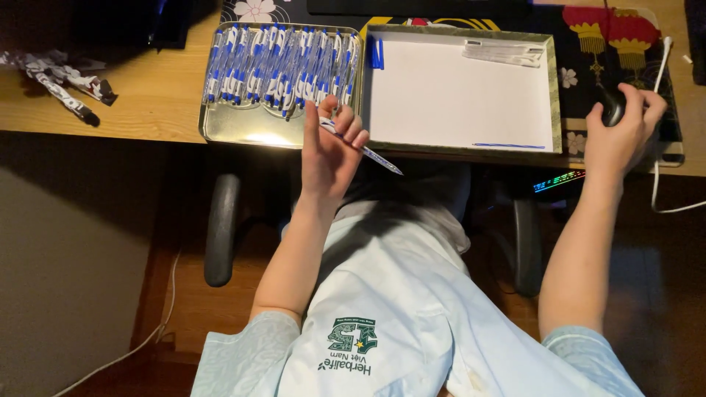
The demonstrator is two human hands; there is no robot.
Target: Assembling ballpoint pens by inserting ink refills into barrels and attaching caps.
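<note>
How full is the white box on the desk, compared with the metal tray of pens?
Nearly empty. The white box shows mostly bare bottom, with a few blue pieces and clear tubes at its edges, while the metal tray holds a dense row of pens.

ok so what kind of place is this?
Likely a home desk used for small assembly work: wooden desk, computer mouse under the right hand, patterned desk mat, office chair armrest. The left hand holds a pen near a tin of pens.
</note>
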